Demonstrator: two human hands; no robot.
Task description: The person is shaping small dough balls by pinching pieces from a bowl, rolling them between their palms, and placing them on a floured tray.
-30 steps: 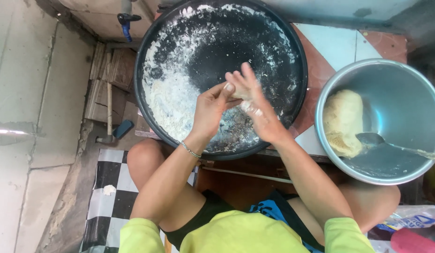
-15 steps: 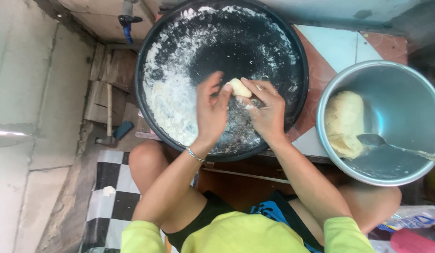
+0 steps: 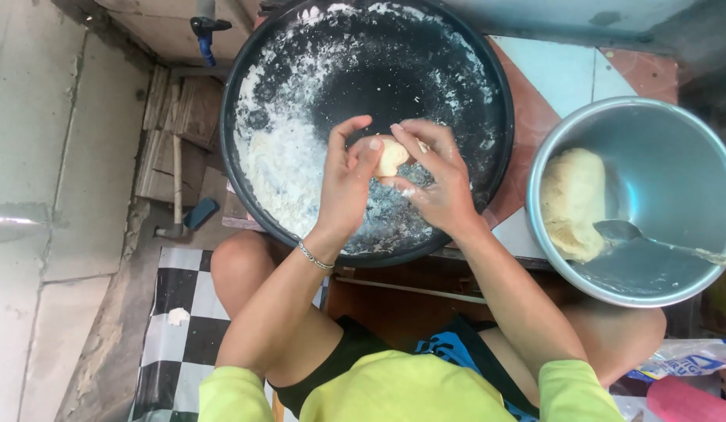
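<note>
While my two hands, left hand [image 3: 343, 187] and right hand [image 3: 437, 184], close their fingers on one pale dough ball [image 3: 391, 156] above the floured round black pan [image 3: 300, 94], one steel bowl [image 3: 675, 141] holds one dough lump [image 3: 572, 203] and one spoon [image 3: 621, 230].

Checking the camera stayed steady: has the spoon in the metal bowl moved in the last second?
No. The spoon lies beside the dough mass in the metal bowl, as before.

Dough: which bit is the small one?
The small dough ball held between both hands over the floury black pan. The big lump of dough sits in the silver bowl with a spoon.
</note>
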